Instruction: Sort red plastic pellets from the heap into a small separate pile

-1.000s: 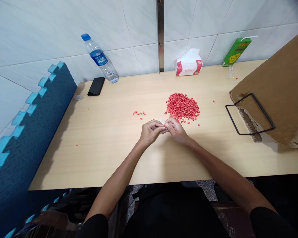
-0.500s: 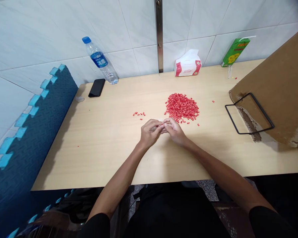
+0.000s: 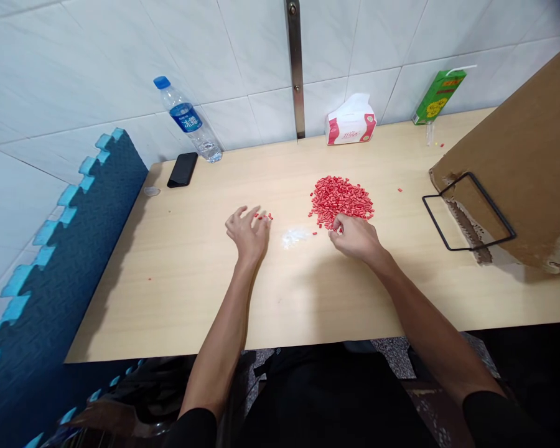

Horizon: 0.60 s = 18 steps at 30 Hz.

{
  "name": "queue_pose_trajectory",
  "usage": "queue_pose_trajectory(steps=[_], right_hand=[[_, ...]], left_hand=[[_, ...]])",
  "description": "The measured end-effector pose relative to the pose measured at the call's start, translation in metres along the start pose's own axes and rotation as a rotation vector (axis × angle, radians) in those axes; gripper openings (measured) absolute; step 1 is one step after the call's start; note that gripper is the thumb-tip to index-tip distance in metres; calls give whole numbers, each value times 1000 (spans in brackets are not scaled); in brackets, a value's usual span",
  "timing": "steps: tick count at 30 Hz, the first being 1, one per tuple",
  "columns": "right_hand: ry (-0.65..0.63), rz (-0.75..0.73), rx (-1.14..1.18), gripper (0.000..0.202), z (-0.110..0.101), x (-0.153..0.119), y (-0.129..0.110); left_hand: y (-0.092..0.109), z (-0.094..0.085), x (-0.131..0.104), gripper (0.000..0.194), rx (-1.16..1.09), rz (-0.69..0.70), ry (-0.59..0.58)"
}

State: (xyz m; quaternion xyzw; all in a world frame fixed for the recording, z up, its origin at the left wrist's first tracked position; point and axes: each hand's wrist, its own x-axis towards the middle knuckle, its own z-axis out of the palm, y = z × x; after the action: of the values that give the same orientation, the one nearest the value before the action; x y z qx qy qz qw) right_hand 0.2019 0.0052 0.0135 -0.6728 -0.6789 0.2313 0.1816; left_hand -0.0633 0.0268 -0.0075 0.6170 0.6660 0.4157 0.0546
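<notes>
My left hand [image 3: 247, 234] is open, its fingers spread over a small group of red pieces [image 3: 270, 216] on the table. Whether any piece is between its fingers I cannot tell. At the near edge of a big heap of small red tube-like pieces [image 3: 340, 198] is my right hand [image 3: 358, 239]. Its thumb and fingers are curled together, with red pieces by the tips; what they pinch is hidden. Between my hands lies a small patch of tiny white or clear bits [image 3: 295, 237]. One loose red piece [image 3: 314, 233] rests beside it.
A water bottle [image 3: 189, 119] and a black phone [image 3: 182, 170] are at the back left. Along the wall stand a tissue pack [image 3: 351, 123] and a green drink carton [image 3: 438, 98]. A cardboard box [image 3: 518, 162] with a black wire frame [image 3: 490, 205] occupies the right; blue foam mats [image 3: 84, 230] border the left.
My hands were together in front of the heap and have parted. The left moved left to the small red group, the right moved right to the heap. The white patch between them now shows.
</notes>
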Motion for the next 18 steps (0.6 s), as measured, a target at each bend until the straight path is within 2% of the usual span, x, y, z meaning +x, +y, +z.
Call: queue_pose_trajectory(steps=[3, 6, 8, 11, 14, 18], right_hand=[[0, 0, -67, 14, 1, -2, -2], [46, -143, -91, 19, 5, -3, -6], [65, -268, -120, 21, 11, -4, -10], [55, -385, -222, 21, 22, -6, -14], [45, -430, -294, 22, 31, -6, -15], [60, -425, -253, 19, 37, -4, -14]], left_hand=[[26, 6, -22, 19, -26, 254, -184], [50, 12, -41, 23, 0, 398, -305], [59, 13, -48, 20, 2, 397, -304], [60, 14, -48, 16, -14, 332, -275], [57, 14, -44, 13, -40, 268, -264], [55, 14, -41, 11, -75, 253, -284]])
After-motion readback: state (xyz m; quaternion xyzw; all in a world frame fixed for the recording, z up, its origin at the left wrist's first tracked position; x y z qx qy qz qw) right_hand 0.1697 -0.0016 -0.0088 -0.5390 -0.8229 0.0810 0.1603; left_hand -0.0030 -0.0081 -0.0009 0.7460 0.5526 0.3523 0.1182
